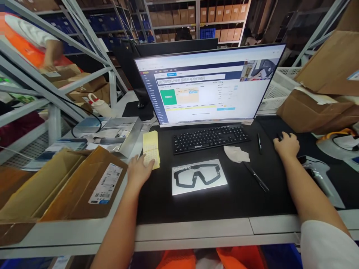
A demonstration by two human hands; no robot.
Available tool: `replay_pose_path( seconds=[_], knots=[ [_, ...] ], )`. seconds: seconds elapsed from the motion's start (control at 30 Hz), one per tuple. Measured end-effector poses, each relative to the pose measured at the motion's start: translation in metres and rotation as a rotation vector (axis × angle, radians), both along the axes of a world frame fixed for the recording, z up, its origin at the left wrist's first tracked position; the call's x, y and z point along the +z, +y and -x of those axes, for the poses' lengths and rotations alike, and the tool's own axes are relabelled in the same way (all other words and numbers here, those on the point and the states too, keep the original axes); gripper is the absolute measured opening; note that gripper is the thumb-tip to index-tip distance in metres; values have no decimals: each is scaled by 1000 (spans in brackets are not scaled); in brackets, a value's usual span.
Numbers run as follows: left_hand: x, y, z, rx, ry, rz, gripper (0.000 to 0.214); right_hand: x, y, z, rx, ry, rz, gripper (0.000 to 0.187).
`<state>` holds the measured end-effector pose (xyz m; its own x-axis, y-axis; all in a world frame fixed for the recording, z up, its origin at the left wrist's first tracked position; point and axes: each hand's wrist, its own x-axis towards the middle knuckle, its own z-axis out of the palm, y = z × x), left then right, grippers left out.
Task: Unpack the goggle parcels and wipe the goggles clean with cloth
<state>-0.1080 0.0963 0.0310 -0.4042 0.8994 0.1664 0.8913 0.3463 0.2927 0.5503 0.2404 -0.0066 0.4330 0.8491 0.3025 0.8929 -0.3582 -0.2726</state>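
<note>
Left hand (139, 172) has its fingers loosely spread, tips on the lower part of a yellow pad (150, 142), can't tell if it's really gripping. Pad's on the black mat (157, 209), just left of the keyboard (210, 139). Right hand (288, 145) is curled over a dark mouse (279, 137), mostly hidden, further right on the mat. Between the 2 hands: a white Wakening package (199, 176), a pale crumpled scrap (236, 153) and a dark pen (259, 143). Lit monitor (210, 89) behind the keyboard.

Open cardboard box (80, 196) at left; red-topped bottle (101, 108) beyond.
</note>
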Motion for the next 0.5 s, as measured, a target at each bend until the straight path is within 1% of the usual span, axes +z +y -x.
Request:
replay_pose_path(
  seconds=[0.07,0.13,0.2,0.27,0.33,0.43,0.5],
  knots=[
    [-4,4,9,69,24,119,70,-1,3,-2,6,8,-2,60],
    [-8,5,12,54,14,181,72,-2,5,-5,15,13,-7,58],
    [-11,6,11,31,6,207,74,-4,7,-7,22,19,-16,57],
    [-14,7,9,21,-10,200,75,-7,8,-8,18,24,-31,57],
    [-13,8,7,21,-82,148,75,-9,9,-10,7,29,-49,58],
    [-9,11,4,31,-224,59,75,-10,9,-12,5,35,-70,58],
    [-6,11,1,48,-284,25,72,-9,8,-12,12,40,-83,59]
  ],
)
